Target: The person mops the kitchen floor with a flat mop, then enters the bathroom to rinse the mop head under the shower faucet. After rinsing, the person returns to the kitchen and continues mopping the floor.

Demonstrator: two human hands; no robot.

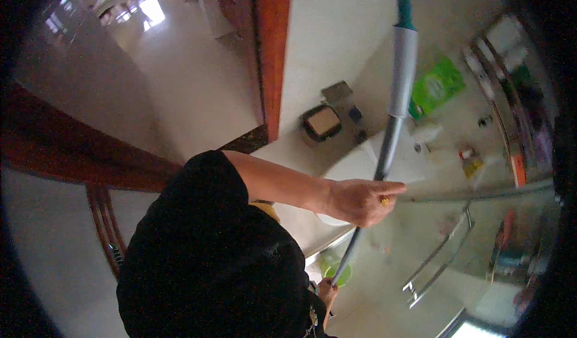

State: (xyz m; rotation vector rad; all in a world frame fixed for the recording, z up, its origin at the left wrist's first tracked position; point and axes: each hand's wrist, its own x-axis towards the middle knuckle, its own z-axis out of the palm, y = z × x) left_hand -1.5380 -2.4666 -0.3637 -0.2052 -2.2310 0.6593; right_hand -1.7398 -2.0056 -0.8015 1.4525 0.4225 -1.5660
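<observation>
A grey metal pole (389,148) slants across the middle of the view, with a light grey sleeve (404,72) and a teal tip (404,12) at its upper end. My left hand (363,201), with a gold-coloured ring on one finger, is closed around the pole below that sleeve. One of its fingers points out past the shaft. Farther down, my right hand (328,289) grips the same pole, partly hidden by my black shirt (216,257). The pole's lower end is out of sight.
A reddish-brown door frame (272,58) stands at the upper left. Beyond the pole are a green package (437,88), a dark-rimmed square object (323,121) and a metal rack (505,112). A double metal bar (439,257) is at lower right; a green bucket (341,272) sits by my right hand.
</observation>
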